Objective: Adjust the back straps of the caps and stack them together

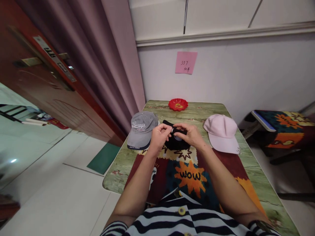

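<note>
A black cap [176, 144] lies between my hands at the middle of the table, its strap side turned up with a small shiny buckle [172, 130] showing. My left hand [160, 133] is closed in a pinch on the strap beside the buckle. From the other side, my right hand [190, 133] grips the strap and edge of the same cap with thumb and fingers. Just left of my left hand sits a grey cap [141, 127] with white lettering. Over to the right is a pink cap [222, 132], its brim toward me.
A red scalloped dish [178, 104] stands at the back of the green wood-patterned table [115, 177]. A colourful cloth [189, 177] covers part of the tabletop. The wall with a pink note [186, 62] rises behind, a curtain and door [81, 108] stand left, and a cloth-covered stool [283, 127] is right.
</note>
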Demonstrator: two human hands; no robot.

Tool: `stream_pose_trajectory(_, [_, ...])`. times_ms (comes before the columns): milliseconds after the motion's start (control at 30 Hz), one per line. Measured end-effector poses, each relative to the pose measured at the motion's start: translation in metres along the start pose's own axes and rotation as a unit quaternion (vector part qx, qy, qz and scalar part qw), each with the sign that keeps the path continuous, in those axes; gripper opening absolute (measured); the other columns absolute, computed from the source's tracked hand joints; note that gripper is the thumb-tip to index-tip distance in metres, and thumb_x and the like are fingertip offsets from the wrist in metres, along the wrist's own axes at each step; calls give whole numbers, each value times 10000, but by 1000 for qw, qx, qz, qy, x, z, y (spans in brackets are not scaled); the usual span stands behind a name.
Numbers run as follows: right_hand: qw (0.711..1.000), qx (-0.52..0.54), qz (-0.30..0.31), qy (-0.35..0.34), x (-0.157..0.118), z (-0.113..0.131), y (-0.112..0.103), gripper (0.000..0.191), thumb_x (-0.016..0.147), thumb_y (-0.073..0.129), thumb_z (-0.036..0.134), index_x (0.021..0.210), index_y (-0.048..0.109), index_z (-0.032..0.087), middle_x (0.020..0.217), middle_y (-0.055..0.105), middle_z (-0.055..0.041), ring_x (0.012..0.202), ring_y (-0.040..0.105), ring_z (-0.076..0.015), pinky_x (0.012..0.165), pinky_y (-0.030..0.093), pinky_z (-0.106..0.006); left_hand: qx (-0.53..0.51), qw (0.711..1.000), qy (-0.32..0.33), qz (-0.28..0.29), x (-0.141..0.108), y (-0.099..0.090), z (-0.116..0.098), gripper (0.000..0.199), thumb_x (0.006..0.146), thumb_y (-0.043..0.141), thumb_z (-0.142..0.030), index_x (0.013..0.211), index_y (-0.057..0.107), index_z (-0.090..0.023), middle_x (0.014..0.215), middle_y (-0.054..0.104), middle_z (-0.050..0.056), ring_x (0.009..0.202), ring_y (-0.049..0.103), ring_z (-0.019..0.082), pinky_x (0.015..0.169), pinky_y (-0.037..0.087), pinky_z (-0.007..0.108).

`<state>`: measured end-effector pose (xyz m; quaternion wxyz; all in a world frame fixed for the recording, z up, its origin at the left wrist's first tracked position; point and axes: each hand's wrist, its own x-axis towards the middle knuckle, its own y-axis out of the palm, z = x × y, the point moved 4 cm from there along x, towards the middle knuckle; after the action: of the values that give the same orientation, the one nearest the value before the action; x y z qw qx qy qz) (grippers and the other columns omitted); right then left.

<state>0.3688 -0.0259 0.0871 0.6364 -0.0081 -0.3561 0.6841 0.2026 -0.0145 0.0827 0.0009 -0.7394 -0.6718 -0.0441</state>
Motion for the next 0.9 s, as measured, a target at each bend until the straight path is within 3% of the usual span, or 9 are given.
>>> stream_pose_trajectory(67, [1000,-16,-4,-8,0,5,3,387,803,759,349,1174,717,244,996,768,-43,860,710,-213,797,537,-334,4,1000,1,8,-1,2,1,241,726,735,-372,738,667,-142,530,581,-23,420,452,59,431,320,182])
stream_pose_trajectory(200, [997,-61,-16,-44,-1,15,6,231,849,703,309,1069,747,255,1051,767,-49,953,714,-229,865,527,-349,-10,1000,-3,-2,-2,3,2,231,713,742,-358,742,676,-139,565,598,-15,444,459,59,422,307,178])
stream_pose_trajectory(300, [997,-67,-28,-15,-1,13,4,197,836,712,318,1017,752,251,1001,778,-44,906,723,-237,828,532,-352,-21,999,8,-38,0,-5,1,209,699,746,-330,742,668,-142,628,626,-7,449,452,47,414,277,176])
stream_pose_trajectory(400, [998,-49,-27,21,-2,5,3,204,824,729,325,1012,752,248,985,784,-32,885,731,-231,813,534,-344,-18,998,14,-57,1,-13,1,212,715,733,-338,740,641,-149,569,592,-26,411,406,40,406,256,174])
stream_pose_trajectory(600, [998,-65,-11,8,-6,6,-2,364,827,736,382,1167,717,251,1092,766,-63,951,722,-238,847,539,-358,-12,999,13,-30,-2,-12,1,263,752,720,-388,748,565,-175,483,559,-48,371,429,57,394,298,166])
stream_pose_trajectory(733, [990,-138,-7,15,-11,21,-9,361,851,712,422,1175,727,265,1008,777,-67,898,723,-251,817,523,-366,-43,999,-17,-25,-7,-6,-1,321,727,739,-422,776,539,-176,633,676,5,394,511,68,364,311,163])
stream_pose_trajectory(900, [998,-9,10,69,-13,18,-6,218,896,621,341,1050,746,251,896,769,-25,812,696,-204,754,494,-314,-68,996,-53,-5,-14,3,-3,372,688,769,-440,797,525,-181,624,656,-13,408,550,85,352,335,164])
